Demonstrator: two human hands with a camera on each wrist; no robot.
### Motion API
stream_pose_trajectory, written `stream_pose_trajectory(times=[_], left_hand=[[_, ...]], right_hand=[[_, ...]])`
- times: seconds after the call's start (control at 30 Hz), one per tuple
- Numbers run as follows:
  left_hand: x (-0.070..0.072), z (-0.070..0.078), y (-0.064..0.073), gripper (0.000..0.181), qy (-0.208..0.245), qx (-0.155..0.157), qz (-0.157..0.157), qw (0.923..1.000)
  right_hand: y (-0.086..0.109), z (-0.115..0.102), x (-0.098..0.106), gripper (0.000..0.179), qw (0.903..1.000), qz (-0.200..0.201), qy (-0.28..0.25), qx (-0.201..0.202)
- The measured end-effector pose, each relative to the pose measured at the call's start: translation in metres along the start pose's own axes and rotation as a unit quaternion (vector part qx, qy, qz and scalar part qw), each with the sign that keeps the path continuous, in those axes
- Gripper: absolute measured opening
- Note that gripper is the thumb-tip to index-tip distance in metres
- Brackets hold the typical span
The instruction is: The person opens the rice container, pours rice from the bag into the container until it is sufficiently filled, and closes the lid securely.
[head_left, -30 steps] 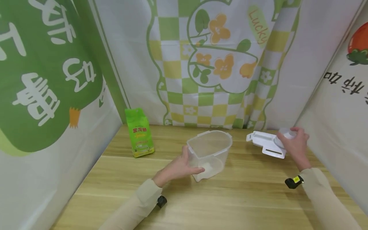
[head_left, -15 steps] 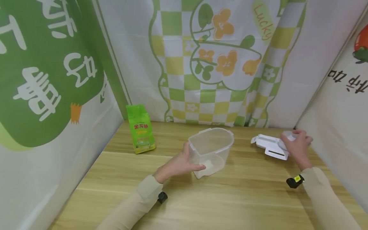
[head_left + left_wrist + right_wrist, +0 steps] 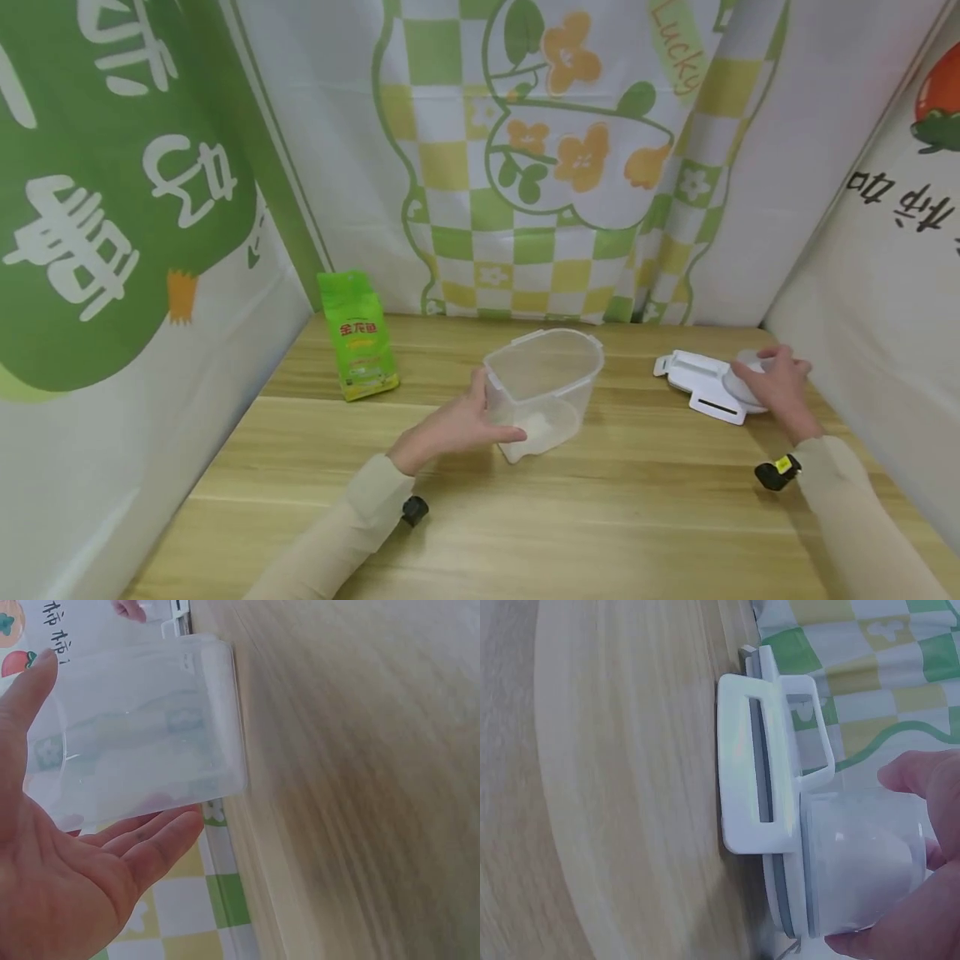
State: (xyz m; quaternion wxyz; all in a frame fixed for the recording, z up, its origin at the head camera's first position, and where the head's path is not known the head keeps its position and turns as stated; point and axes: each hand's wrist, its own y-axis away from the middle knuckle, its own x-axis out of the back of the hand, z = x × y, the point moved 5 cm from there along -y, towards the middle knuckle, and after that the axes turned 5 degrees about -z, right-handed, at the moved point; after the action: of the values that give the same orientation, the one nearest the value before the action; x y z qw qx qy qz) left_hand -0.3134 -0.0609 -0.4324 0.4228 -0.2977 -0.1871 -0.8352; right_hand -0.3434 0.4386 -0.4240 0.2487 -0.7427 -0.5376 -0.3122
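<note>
My left hand (image 3: 453, 429) grips a clear plastic storage container (image 3: 573, 404) at its narrow end, thumb on the near side and fingers on the far side. The container (image 3: 142, 735) is open at the top, and a whitish patch shows near its bottom. At the right, my right hand (image 3: 783, 387) holds a clear round cup (image 3: 862, 855) by its sides with thumb and fingers. The cup's grey-edged rim sits against a white lid (image 3: 693, 383), which lies close over the table. A slotted flap (image 3: 735, 757) sticks out from the lid's edge.
An upright green bag (image 3: 363, 342) with red lettering stands at the back left of the wooden table (image 3: 570, 525). Patterned cloth (image 3: 540, 275) hangs along the table's back edge, and printed sheets close off both sides.
The right hand has moved the lid and cup slightly right and lower toward the table. The left hand keeps its grip on the container, which stays in place.
</note>
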Motion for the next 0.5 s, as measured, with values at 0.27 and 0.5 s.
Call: stream_pose_trajectory(times=[0.27,0.5], left_hand=[[0.01,-0.005,0.004,0.101,-0.027,-0.005,-0.038,0.9989],[0.017,-0.008,0.009,0.09,-0.049,-0.01,-0.059,0.997]], right_hand=[[0.001,-0.005,0.003,0.058,0.9974,0.017,0.051,0.047],[0.003,-0.023,-0.001,0.046,0.9903,0.046,0.077,0.106]])
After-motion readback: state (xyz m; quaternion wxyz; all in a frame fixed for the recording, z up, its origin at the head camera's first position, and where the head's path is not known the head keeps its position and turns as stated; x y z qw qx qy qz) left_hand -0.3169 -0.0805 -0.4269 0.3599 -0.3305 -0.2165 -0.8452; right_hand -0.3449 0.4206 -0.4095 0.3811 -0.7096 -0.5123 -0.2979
